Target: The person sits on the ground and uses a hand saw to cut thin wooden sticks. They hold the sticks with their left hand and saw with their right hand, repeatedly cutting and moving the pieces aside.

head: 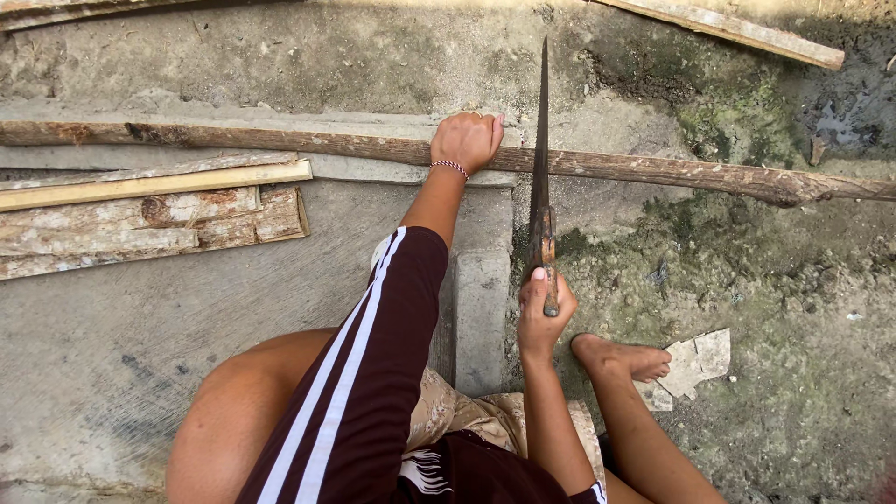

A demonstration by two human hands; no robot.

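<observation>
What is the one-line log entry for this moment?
left hand: grips pole | right hand: holds handsaw across pole | planks: on concrete

The left arm reaches straight forward in a dark maroon sleeve with white stripes, pushed up so the forearm is bare. A beaded band circles the wrist. The left hand (467, 140) is curled palm-down, knuckles up, fingers folded over and pressing downward. The right arm is bare, bent close to the body, forearm rising forward. The right hand (543, 308) is closed in a fist-like grip, thumb on top with its nail showing. The hands sit well apart, left farther forward than right.
</observation>
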